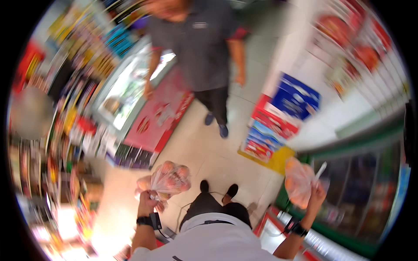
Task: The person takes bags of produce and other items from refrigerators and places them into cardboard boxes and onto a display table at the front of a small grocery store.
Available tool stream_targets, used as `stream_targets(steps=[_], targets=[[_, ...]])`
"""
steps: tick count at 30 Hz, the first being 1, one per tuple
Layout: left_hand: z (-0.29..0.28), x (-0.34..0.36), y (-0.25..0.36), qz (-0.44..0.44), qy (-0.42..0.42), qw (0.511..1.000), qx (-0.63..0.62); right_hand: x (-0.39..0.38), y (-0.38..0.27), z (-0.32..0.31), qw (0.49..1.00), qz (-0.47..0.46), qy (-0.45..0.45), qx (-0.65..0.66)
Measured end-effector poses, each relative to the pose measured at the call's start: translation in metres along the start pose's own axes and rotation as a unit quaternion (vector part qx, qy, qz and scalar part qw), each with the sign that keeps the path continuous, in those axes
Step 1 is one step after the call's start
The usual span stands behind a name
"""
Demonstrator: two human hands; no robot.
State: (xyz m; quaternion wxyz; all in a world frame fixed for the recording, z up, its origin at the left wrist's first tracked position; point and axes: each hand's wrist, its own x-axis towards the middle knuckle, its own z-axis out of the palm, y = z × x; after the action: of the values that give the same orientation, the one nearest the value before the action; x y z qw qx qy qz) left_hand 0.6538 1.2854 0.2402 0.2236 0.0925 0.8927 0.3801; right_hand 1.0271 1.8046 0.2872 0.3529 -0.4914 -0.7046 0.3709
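My left hand (149, 201) is closed round the gathered neck of a clear plastic bag of fruit (170, 179), reddish-orange and round, held out at the lower left. Out to the right, my right hand (318, 193) grips a second clear plastic bag of fruit (298, 182), with orange shapes showing through it. A white strip (321, 170) sticks up beside those fingers; blur hides what it is. The fruit's exact kind is unclear in both bags. Both wrists carry black straps with small devices.
A person (200, 48) in a grey shirt stands ahead. To the left are a red glass-topped chest freezer (152, 117) and packed shelves (65, 100). Stacked cartons (274, 126) stand at the right, near a green-framed glass-door cooler (357, 187). Pale tiles (217, 158) cover the floor.
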Motion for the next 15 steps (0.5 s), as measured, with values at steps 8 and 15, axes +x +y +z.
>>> stream_targets(steps=[8,15], targets=[[0.005,-0.215,-0.27,-0.142,0.252,0.933,-0.215,-0.129,-0.068,0.111,0.955,-0.088,-0.282,-0.029],[-0.04,-0.381,-0.289,-0.186,0.392,0.862,-0.261,-0.286,-0.155,0.229,0.853,-0.18,-0.49,-0.023]])
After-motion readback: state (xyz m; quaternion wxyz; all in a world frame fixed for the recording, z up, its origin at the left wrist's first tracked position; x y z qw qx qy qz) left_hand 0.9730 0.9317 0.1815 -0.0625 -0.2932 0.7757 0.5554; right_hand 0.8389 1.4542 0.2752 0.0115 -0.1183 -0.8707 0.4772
